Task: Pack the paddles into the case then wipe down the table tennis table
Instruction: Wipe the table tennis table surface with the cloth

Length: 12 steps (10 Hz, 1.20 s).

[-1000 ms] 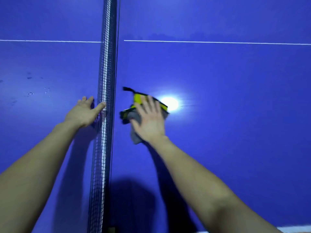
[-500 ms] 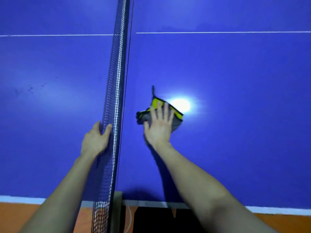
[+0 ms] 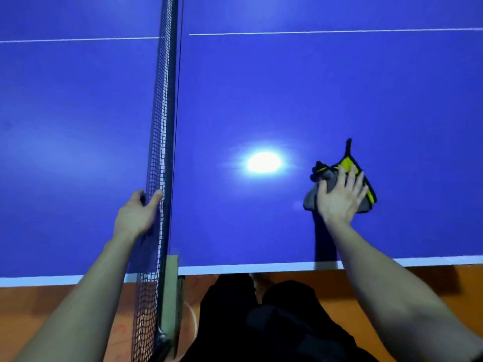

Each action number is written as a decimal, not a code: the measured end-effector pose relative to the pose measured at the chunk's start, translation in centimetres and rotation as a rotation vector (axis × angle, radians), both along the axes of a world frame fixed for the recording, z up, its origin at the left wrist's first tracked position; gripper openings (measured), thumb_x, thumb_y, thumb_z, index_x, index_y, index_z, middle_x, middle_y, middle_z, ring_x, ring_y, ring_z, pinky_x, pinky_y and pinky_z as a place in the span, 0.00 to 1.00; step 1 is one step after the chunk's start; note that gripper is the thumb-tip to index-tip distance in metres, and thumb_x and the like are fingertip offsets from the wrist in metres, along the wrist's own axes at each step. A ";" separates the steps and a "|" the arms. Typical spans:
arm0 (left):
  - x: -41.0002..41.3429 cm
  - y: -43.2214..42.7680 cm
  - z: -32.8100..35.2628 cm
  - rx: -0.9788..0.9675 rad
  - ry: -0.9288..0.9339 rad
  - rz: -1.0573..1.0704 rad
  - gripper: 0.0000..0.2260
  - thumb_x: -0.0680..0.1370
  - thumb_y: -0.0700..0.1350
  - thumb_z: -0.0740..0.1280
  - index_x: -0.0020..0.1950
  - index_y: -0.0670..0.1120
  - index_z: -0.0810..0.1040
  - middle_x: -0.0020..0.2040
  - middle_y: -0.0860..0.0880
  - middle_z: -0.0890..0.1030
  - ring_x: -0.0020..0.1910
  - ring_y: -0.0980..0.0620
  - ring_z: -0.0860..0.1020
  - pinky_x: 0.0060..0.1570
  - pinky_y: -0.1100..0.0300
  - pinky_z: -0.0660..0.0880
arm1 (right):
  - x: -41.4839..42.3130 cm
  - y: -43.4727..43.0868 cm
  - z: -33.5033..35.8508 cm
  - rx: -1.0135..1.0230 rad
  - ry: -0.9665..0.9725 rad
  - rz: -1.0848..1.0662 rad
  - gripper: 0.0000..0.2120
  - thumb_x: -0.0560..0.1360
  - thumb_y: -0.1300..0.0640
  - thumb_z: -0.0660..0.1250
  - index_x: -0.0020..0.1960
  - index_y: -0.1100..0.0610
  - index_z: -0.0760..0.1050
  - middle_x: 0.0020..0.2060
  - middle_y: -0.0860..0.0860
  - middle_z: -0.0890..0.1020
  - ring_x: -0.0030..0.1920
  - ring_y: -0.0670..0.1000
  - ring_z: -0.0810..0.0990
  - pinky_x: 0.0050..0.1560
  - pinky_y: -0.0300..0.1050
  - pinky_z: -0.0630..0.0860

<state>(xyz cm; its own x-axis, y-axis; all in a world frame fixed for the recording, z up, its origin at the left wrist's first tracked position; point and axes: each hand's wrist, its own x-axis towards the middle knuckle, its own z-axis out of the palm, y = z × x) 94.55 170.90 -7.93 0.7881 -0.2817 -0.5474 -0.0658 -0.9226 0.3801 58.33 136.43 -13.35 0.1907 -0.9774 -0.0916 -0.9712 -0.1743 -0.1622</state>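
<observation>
While the left hand (image 3: 136, 218) grips the top of the one net (image 3: 159, 126), left of centre in the frame, with thumb and fingers clasped over its edge, the right hand (image 3: 339, 197) lies flat with fingers spread, pressing one grey, yellow and black cloth (image 3: 346, 163) onto the blue table (image 3: 261, 87) at centre right. One bright glare spot (image 3: 264, 162) shines between net and cloth.

Left hand (image 3: 136, 218): against left side of net (image 3: 159, 126), near its close end; thumb and fingers curled onto net's top edge. Left forearm bare, extended alongside net. Right hand (image 3: 339, 197): well right of net, palm down, fingers straight and spread, pressing cloth (image 3: 310, 199). Right forearm bare, angled toward net.
</observation>
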 end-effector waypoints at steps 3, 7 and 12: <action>-3.3 3.3 0.3 -0.045 -0.020 -0.048 0.36 0.83 0.71 0.58 0.83 0.48 0.67 0.76 0.42 0.76 0.73 0.36 0.74 0.69 0.42 0.70 | 14.6 22.8 1.1 0.074 -0.073 0.810 0.35 0.83 0.39 0.62 0.87 0.49 0.61 0.89 0.53 0.53 0.88 0.60 0.44 0.86 0.67 0.45; -4.8 9.9 0.2 -0.109 0.090 -0.151 0.46 0.76 0.80 0.56 0.85 0.52 0.62 0.81 0.48 0.72 0.74 0.39 0.74 0.70 0.42 0.70 | 0.7 11.5 -8.8 0.837 -0.779 0.230 0.15 0.92 0.53 0.54 0.68 0.63 0.72 0.55 0.65 0.78 0.50 0.64 0.79 0.55 0.40 0.76; -6.4 11.9 2.6 -0.081 0.181 -0.192 0.45 0.77 0.79 0.55 0.86 0.51 0.61 0.82 0.48 0.70 0.78 0.40 0.71 0.75 0.41 0.66 | -3.1 20.8 -0.5 0.042 -0.017 0.358 0.33 0.80 0.44 0.68 0.83 0.49 0.67 0.86 0.53 0.63 0.87 0.59 0.56 0.87 0.64 0.51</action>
